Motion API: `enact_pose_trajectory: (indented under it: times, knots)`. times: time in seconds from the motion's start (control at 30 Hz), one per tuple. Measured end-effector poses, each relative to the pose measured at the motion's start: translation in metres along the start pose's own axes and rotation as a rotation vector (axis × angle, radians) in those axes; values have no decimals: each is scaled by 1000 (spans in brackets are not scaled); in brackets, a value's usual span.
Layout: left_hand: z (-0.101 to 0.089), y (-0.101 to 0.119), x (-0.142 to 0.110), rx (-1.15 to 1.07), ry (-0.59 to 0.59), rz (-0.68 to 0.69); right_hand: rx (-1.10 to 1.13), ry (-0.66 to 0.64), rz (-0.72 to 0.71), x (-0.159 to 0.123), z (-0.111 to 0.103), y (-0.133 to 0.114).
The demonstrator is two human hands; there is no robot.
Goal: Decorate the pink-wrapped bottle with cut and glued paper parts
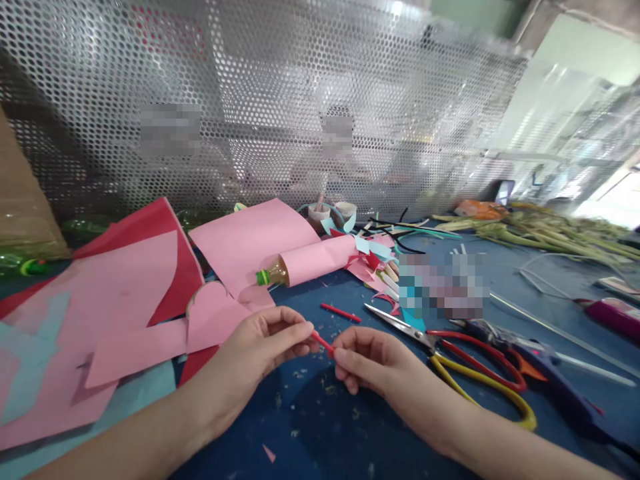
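Note:
Between my two hands is a short, thin red stick (323, 343), perhaps rolled paper. My left hand (275, 340) pinches its upper left end between thumb and fingertips. At the lower right end, my right hand (367, 360) has thumb and finger closed on it. A second thin red stick (341, 313) lies on the blue table (310, 413) just beyond my hands. Scissors (425, 338) with one red and one yellow handle rest to the right, blades slightly apart. Beyond my left hand lies a plastic bottle (278, 272) wrapped in pink paper, its green cap pointing left.
Pink paper sheets (135, 273), some red and light blue, cover the left side. A glue gun (560, 387) lies right of the scissors. Paper scraps (370, 250), two small cups (320, 212) and dried stalks (530, 227) sit farther back, before a perforated metal screen (280, 100).

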State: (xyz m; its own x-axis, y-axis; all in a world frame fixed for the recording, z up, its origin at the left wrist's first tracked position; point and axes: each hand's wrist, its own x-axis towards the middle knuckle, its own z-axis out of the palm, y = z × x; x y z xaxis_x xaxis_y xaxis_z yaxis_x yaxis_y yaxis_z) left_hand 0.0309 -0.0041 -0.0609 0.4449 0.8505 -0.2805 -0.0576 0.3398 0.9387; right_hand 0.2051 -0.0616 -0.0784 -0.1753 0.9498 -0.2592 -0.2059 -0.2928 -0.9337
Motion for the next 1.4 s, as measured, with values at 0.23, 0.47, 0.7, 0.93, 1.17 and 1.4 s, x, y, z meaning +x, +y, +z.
enact_pose_trajectory:
  times: [0.23,0.47,0.7,0.93,1.17,1.4]
  knots:
    - [1,3,-3,-33,-94,-1,340,-94,129,-4,-2,2]
    - [-2,-1,-3,62,-136,91,238,-142,100,-6,2,3]
    - [1,-1,-5,149,-116,79,44,-123,56,-9,11,0]
    - [2,-2,-4,155,-142,87,33,-127,59,-7,8,0]
    - [2,-2,-6,169,-184,108,30,-168,69,-7,7,2]
    - [4,0,-7,225,-178,94,10,-160,70,-9,7,0]
